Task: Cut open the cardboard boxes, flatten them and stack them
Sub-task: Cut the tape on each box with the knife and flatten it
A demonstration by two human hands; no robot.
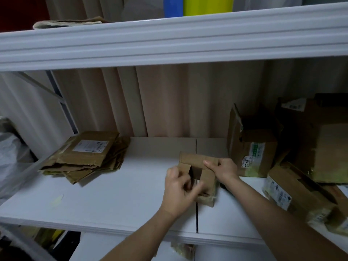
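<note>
White shelf (pixel 113 200) carried everything; a second shelf board (pixel 169 42) ran overhead. Going big to small:

Uncut boxes (pixel 301 147) were piled at the right end, several leaning on each other, labels showing, flaps partly loose. They looked like light, empty single-wall cardboard, already creased and soft at the corners. My read: any of them would lift one-handed by a flap or an edge, though a worn flap may tear if pulled hard.

Flattened stack (pixel 84 157) sat at the left end, well apart from the pile, sheets roughly aligned with edges fanned out. Flat sheets like that slide on each other; a new one would want setting down square, not tossed.

Small box (pixel 203 172) was mid-shelf, just left of the pile, opened and half collapsed. Panels stiff along the flutes, hinging easily on the scored folds. Best purchase is on the panel edges near a fold, pressing opposite walls to collapse it.

Right hand (pixel 224 167) gripped the far top flap, fingers curled over its edge. Left hand (pixel 179 187) was at the near side, fingers curled in and pinching a near wall or flap; motion blur kept me from telling exactly which. No cutter visible in either hand.

Judgement: flattening stage for this box, stacking left to do.
</note>
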